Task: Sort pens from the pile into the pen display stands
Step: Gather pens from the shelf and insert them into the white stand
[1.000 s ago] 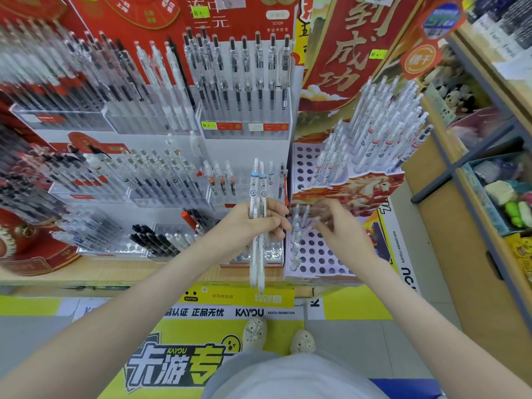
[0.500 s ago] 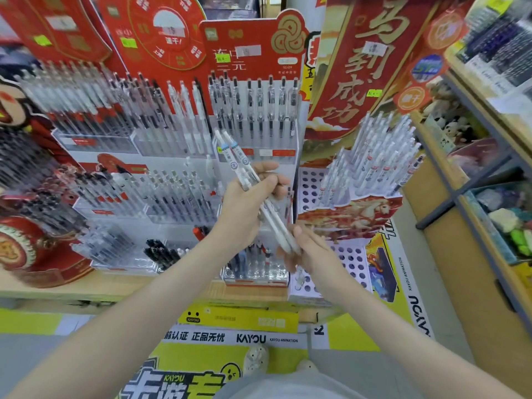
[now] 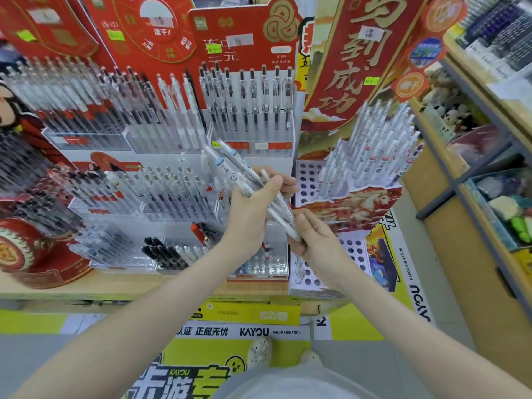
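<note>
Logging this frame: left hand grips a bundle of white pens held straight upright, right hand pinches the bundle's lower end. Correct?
Not upright. In the head view the bundle of white pens is tilted, its top leaning toward the upper left. The rest holds: the left hand grips it and the right hand pinches its lower end.

A bundle of pens (image 3: 230, 165), slim and white with pale blue bands, lies slanted with tops up-left and tips down-right. The left hand (image 3: 253, 208) grips its middle and the right hand (image 3: 313, 240) pinches the lower ends. Behind it a clear tiered stand (image 3: 259, 146) holds upright rows. Beside that, a white holed stand (image 3: 305, 180) carries more pens.
</note>
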